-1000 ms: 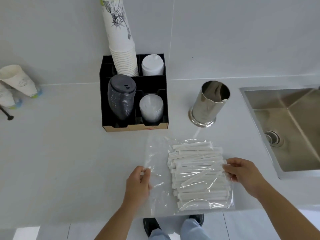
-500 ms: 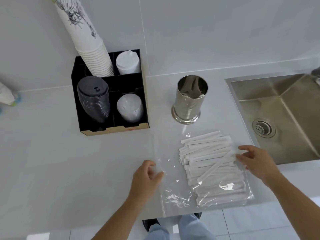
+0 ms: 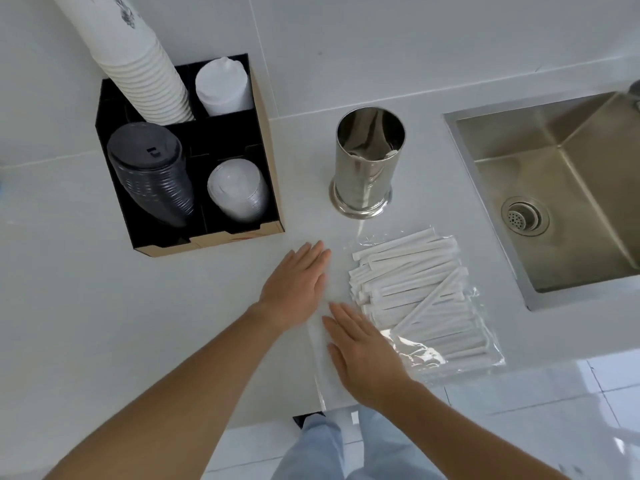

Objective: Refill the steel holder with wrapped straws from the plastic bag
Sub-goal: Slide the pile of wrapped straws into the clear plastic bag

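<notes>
The bag (image 3: 412, 299) of straws (image 3: 408, 271) lies at the counter's (image 3: 104, 323) front edge, before the holder (image 3: 367, 161), both hands (image 3: 298, 282) (image 3: 367, 351) having let go, fingers now flat on its empty end, so it's unopened.

My forearms are bare, no sleeves, watch or rings on my left hand (image 3: 294, 285) or right hand (image 3: 363, 355). Below, I wear light blue trousers (image 3: 332, 445) and dark shoes (image 3: 304, 419).

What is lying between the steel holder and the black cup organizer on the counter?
Nothing: the head view shows only bare white counter between the steel holder and the black cup organizer.
</notes>
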